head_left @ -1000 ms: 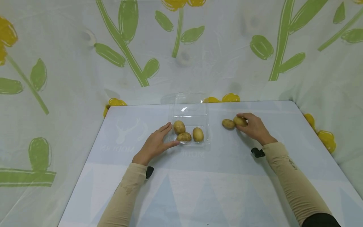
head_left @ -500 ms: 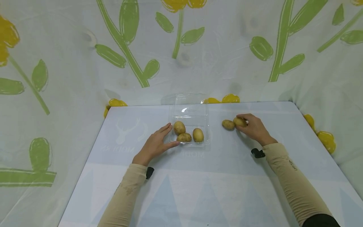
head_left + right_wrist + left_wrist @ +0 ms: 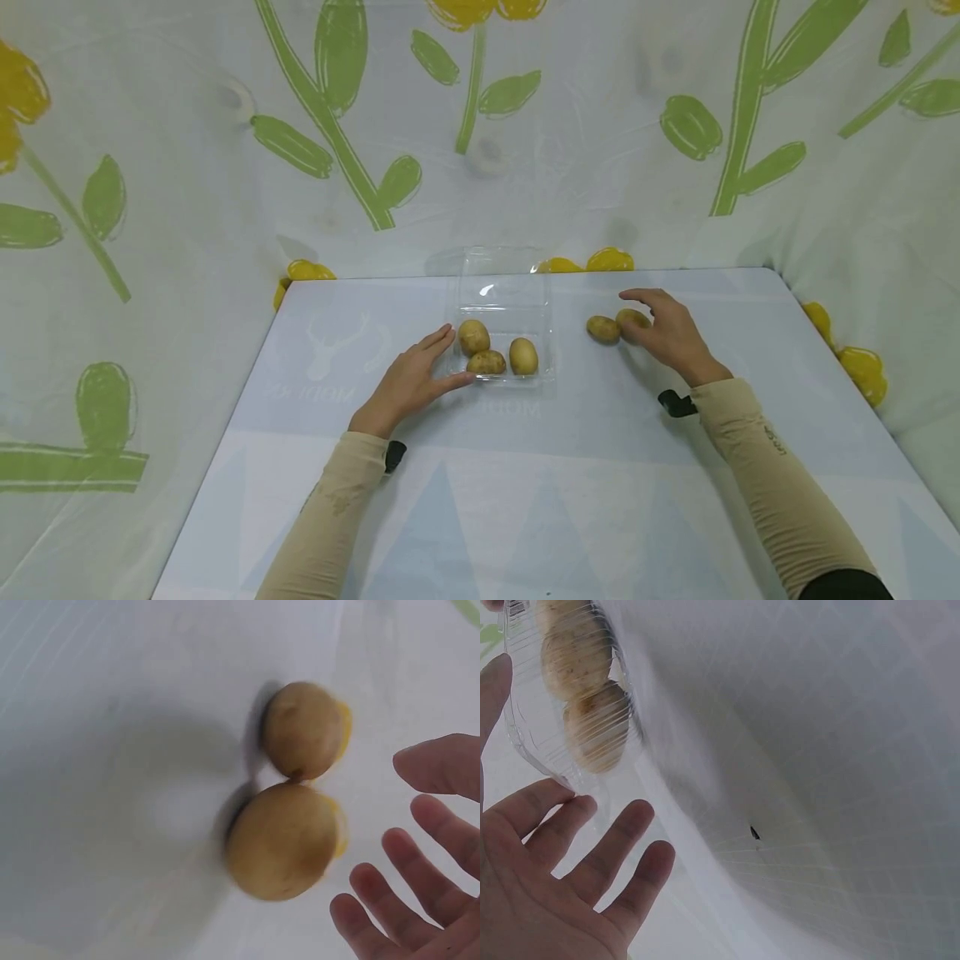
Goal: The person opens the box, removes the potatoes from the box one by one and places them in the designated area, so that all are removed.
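A clear plastic clamshell box (image 3: 506, 320) stands near the table's back edge with its lid raised. Three potatoes lie in it: one at back left (image 3: 474, 337), one at front left (image 3: 487, 362) and one on the right (image 3: 523, 357). My left hand (image 3: 408, 385) rests at the box's left side; fingertips (image 3: 585, 801) touch its edge, the fingers fairly straight. Right of the box, two more potatoes sit side by side, a left one (image 3: 603, 329) and a right one (image 3: 633, 320). Over the right one is my right hand (image 3: 670, 335), its spread fingers (image 3: 397, 922) apart from both potatoes.
The white table (image 3: 480, 500) has pale blue triangles on it. Behind it hangs a light curtain (image 3: 570, 167) printed with green leaves and yellow flowers, and the box's lid stands up close to it.
My right hand has let go of the right-hand potato and its fingers have spread. That potato stays beside the other one. My left hand keeps its place at the box.
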Motion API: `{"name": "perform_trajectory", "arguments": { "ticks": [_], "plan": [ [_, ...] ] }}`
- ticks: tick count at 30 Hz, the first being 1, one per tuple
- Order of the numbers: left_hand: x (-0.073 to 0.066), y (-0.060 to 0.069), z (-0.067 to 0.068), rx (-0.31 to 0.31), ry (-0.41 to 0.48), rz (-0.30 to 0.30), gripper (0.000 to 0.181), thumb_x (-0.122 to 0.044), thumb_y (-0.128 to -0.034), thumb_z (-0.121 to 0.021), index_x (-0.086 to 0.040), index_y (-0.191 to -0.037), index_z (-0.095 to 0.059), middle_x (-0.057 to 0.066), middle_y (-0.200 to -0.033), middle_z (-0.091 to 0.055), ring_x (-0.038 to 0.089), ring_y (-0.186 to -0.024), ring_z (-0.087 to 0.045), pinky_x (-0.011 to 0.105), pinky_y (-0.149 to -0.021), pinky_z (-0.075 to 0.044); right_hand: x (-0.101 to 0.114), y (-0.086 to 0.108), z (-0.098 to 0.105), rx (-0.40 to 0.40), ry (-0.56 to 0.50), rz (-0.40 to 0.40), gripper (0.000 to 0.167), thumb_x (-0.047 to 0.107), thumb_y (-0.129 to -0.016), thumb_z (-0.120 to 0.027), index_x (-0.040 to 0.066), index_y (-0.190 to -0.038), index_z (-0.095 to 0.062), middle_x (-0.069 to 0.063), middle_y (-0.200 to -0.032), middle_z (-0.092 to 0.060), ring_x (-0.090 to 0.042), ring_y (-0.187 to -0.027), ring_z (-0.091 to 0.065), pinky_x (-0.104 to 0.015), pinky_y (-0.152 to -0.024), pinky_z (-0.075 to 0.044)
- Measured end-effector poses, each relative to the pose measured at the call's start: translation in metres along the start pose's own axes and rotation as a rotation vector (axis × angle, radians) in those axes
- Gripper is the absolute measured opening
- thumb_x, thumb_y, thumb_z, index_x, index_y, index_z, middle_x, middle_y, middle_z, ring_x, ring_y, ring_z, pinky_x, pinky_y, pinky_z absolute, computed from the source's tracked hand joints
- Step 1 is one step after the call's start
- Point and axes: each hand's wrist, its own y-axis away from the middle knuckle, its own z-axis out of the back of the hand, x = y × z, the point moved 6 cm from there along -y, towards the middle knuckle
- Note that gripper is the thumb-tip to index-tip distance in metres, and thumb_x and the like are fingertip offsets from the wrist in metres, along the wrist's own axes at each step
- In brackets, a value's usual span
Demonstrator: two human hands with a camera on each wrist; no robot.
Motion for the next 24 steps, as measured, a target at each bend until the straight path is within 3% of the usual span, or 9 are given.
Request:
{"name": "perform_trajectory", "arguments": {
  "ticks": [6, 17, 24],
  "plan": [
    [-0.001, -0.001, 0.002, -0.003, -0.016, -0.019, 0.093, -0.063, -0.0887, -0.068, -0.008, -0.157, -0.037, 0.004, -0.164, -0.031, 0.029, -0.149, -0.031, 0.052, -0.118, -0.031, 0.023, -0.002, 0.002, -0.023, -0.055, 0.054, 0.045, 0.003, -0.091, -0.073, 0.003, -0.134, -0.062, -0.018, -0.137, -0.058, -0.037, -0.127, -0.052, -0.055, -0.101, -0.046],
    [-0.002, -0.002, 0.003, 0.006, -0.023, -0.006, 0.094, -0.063, -0.0878, -0.069, -0.007, -0.157, -0.038, 0.004, -0.164, -0.031, 0.029, -0.149, -0.031, 0.052, -0.118, -0.030, 0.064, -0.004, -0.006, 0.063, -0.121, 0.107, 0.051, 0.007, -0.093, -0.073, 0.008, -0.141, -0.057, -0.012, -0.140, -0.056, -0.033, -0.123, -0.056, -0.051, -0.097, -0.053],
    [-0.001, 0.000, 0.002, 0.009, -0.014, 0.004, 0.093, -0.062, -0.0883, -0.069, -0.008, -0.157, -0.038, 0.003, -0.164, -0.030, 0.029, -0.149, -0.031, 0.052, -0.119, -0.029, 0.078, -0.005, -0.011, 0.071, -0.132, 0.162, 0.052, 0.005, -0.091, -0.074, 0.007, -0.140, -0.057, -0.011, -0.139, -0.056, -0.031, -0.121, -0.057, -0.049, -0.096, -0.054]
  ]
}}
